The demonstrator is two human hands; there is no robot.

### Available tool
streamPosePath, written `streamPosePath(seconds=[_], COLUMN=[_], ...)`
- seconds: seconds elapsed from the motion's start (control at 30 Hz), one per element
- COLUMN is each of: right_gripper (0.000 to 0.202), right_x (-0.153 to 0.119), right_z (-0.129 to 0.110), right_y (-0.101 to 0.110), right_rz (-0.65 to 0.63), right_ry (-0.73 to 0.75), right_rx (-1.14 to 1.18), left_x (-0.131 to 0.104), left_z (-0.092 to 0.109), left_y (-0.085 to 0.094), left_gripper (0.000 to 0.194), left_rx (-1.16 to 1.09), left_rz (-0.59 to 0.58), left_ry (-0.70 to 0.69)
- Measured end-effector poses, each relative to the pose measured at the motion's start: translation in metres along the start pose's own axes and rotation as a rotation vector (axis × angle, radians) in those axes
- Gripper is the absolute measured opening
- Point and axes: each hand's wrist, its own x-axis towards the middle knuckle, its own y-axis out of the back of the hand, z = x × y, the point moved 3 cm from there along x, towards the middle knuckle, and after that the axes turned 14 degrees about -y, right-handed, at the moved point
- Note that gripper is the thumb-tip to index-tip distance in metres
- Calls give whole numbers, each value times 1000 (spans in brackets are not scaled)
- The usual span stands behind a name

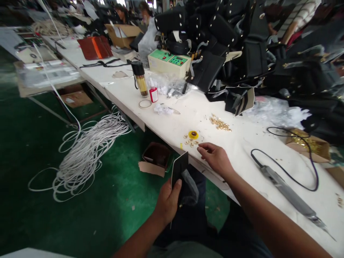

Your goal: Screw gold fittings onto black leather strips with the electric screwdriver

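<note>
My left hand (168, 200) is closed on a black leather panel (180, 167) with a pale edge, holding it upright in front of the table edge. A strip in cloudy plastic wrap (191, 188) hangs from the panel. My right hand (215, 157) is over the table's near edge, thumb and forefinger drawn together; anything between the fingertips is too small to make out. Just left of those fingertips lie several gold-coloured metal rings (191, 142), beside a small yellow round piece with a dark centre (193, 134). A pile of small gold-coloured fittings (220, 123) is farther back.
A grey pen-shaped electric tool (288, 195) with a black cable rests on the right. Behind stand a red-labelled bottle (153, 94), a drink flask (139, 80), a control box (169, 63) and heaped black bags (206, 71). Coiled white cord (88, 150) covers floor at left.
</note>
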Motion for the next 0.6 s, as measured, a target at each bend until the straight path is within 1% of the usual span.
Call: streamPosePath(seconds=[0.03, 0.07, 0.13, 0.23, 0.4, 0.5, 0.6], right_gripper=[38, 35, 32, 31, 27, 21, 15], right_x=[13, 25, 45, 59, 58, 54, 51], right_z=[-1, -1, 0, 1, 3, 4, 2], right_y=[1, 1, -2, -7, -8, -4, 3], right_rz=[82, 132, 159, 146, 128, 129, 139], right_ry=[53, 94, 132, 138, 137, 116, 85], right_rx=[-122, -228, -346, -435, -558, -602, -617], left_x=[1, 1, 0, -4, -8, -9, -9], left_z=[1, 1, 2, 3, 7, 10, 14], left_y=[2, 3, 4, 3, -1, -2, -4], left_gripper=[45, 44, 43, 44, 44, 43, 41], left_rx=[-55, -118, -255, -422, -551, -576, -573], left_rz=[28, 47, 72, 90, 134, 125, 113], left_ry=[37, 78, 166, 252, 300, 312, 296])
